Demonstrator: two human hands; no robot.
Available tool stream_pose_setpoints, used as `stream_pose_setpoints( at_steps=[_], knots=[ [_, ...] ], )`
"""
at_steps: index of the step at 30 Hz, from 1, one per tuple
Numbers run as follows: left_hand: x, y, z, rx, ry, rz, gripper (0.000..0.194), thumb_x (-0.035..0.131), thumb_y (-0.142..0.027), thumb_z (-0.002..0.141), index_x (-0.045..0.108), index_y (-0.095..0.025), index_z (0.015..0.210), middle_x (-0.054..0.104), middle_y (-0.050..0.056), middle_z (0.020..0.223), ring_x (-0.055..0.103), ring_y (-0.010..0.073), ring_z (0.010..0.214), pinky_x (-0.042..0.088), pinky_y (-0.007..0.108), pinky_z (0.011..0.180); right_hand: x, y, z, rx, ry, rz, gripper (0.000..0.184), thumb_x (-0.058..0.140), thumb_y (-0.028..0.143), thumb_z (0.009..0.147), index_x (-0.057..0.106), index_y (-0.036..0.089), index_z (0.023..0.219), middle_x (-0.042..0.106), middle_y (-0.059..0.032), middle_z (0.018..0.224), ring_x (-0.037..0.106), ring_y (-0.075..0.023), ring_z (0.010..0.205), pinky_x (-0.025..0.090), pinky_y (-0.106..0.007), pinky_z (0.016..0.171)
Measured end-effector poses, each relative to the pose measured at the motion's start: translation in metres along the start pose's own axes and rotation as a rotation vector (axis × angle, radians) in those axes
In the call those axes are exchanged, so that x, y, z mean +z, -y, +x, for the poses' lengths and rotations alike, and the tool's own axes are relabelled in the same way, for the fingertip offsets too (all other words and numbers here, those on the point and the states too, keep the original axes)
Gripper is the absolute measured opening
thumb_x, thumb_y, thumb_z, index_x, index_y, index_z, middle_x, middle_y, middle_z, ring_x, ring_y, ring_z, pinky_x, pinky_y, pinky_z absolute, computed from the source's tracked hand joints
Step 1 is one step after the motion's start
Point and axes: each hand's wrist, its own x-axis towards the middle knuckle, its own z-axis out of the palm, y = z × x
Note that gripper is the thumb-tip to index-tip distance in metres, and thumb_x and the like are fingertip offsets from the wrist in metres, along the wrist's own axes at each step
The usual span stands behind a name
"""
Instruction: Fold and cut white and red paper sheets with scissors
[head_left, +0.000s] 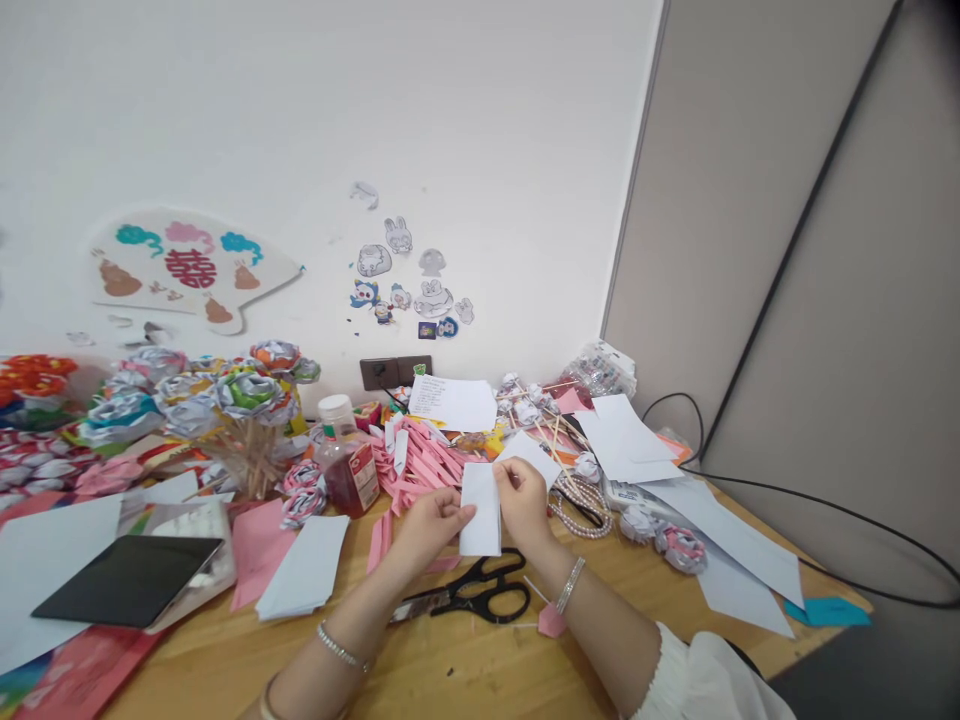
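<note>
Between my two hands is a folded white sheet of paper, held upright above the wooden table. My left hand pinches its left edge, thumb on the near face. At the upper right edge, my right hand grips it with bent fingers. Just below lie black-handled scissors, their blades pointing left. A small pink paper piece rests beside my right wrist. To the left of my left forearm sits a stack of white paper. Behind the held sheet is a heap of folded pink paper strips.
A bottle of reddish liquid stands left of the strips, near a bunch of paper flowers. A black tablet-like panel lies far left. Pearl beads, loose white sheets and a black cable are on the right.
</note>
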Motion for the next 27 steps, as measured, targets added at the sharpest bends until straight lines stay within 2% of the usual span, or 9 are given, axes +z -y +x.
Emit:
stream_pose_setpoints(
  at_steps=[6, 10, 13, 16, 18, 21, 27],
  knots=[
    [0.006, 0.008, -0.008, -0.095, 0.006, -0.069, 0.038, 0.067, -0.050, 0.053, 0.050, -0.018, 0.063, 0.048, -0.009, 0.049, 0.049, 0.0101, 0.046, 0.042, 0.023, 0.047, 0.001, -0.004, 0.003, 0.079, 0.017, 0.088, 0.027, 0.047, 0.034, 0.078, 0.043, 0.018, 0.057, 0.043, 0.0032, 0.056, 0.039, -0.0122, 0.056, 0.032, -0.023, 0.053],
    [0.002, 0.012, -0.010, -0.137, 0.021, -0.106, 0.040, 0.068, -0.049, 0.055, 0.050, -0.018, 0.072, 0.058, -0.006, 0.057, 0.060, 0.0149, 0.055, 0.048, 0.028, 0.055, 0.003, -0.009, 0.007, 0.138, 0.147, 0.202, 0.029, 0.048, 0.038, 0.077, 0.043, 0.018, 0.057, 0.041, 0.0042, 0.053, 0.038, -0.0107, 0.051, 0.032, -0.022, 0.048],
    [-0.004, 0.018, -0.013, -0.180, 0.133, -0.232, 0.039, 0.064, -0.050, 0.063, 0.052, -0.017, 0.079, 0.064, -0.002, 0.063, 0.064, 0.0175, 0.061, 0.050, 0.031, 0.062, 0.006, -0.011, 0.006, 0.177, 0.241, 0.287, 0.031, 0.050, 0.040, 0.076, 0.042, 0.018, 0.056, 0.038, 0.0056, 0.050, 0.035, -0.0089, 0.046, 0.030, -0.021, 0.044],
    [-0.007, 0.022, -0.020, -0.200, 0.260, -0.441, 0.042, 0.052, -0.053, 0.073, 0.054, -0.017, 0.094, 0.068, 0.005, 0.076, 0.065, 0.0205, 0.072, 0.050, 0.032, 0.064, 0.010, -0.008, 0.001, 0.209, 0.274, 0.352, 0.033, 0.049, 0.042, 0.077, 0.042, 0.018, 0.055, 0.037, 0.0064, 0.048, 0.035, -0.0080, 0.043, 0.029, -0.020, 0.042],
    [-0.005, 0.021, -0.025, -0.212, 0.292, -0.511, 0.047, 0.046, -0.055, 0.077, 0.052, -0.016, 0.103, 0.069, 0.010, 0.083, 0.065, 0.0227, 0.078, 0.051, 0.033, 0.063, 0.012, -0.006, -0.003, 0.227, 0.282, 0.380, 0.032, 0.049, 0.042, 0.078, 0.044, 0.019, 0.057, 0.037, 0.0069, 0.046, 0.036, -0.0080, 0.041, 0.029, -0.019, 0.040],
    [0.000, 0.015, -0.031, -0.226, 0.298, -0.556, 0.049, 0.045, -0.052, 0.079, 0.050, -0.013, 0.109, 0.069, 0.013, 0.085, 0.065, 0.0237, 0.078, 0.051, 0.033, 0.062, 0.013, -0.002, -0.008, 0.233, 0.285, 0.400, 0.029, 0.049, 0.043, 0.079, 0.047, 0.019, 0.062, 0.038, 0.0074, 0.045, 0.038, -0.0085, 0.039, 0.031, -0.020, 0.038],
    [0.004, 0.010, -0.032, -0.152, 0.172, -0.451, 0.042, 0.052, -0.045, 0.078, 0.051, -0.010, 0.100, 0.069, 0.010, 0.075, 0.064, 0.0184, 0.057, 0.050, 0.030, 0.055, 0.012, 0.001, -0.009, 0.206, 0.284, 0.404, 0.029, 0.049, 0.040, 0.080, 0.046, 0.019, 0.060, 0.040, 0.0073, 0.045, 0.041, -0.0084, 0.039, 0.035, -0.020, 0.041]
  ],
)
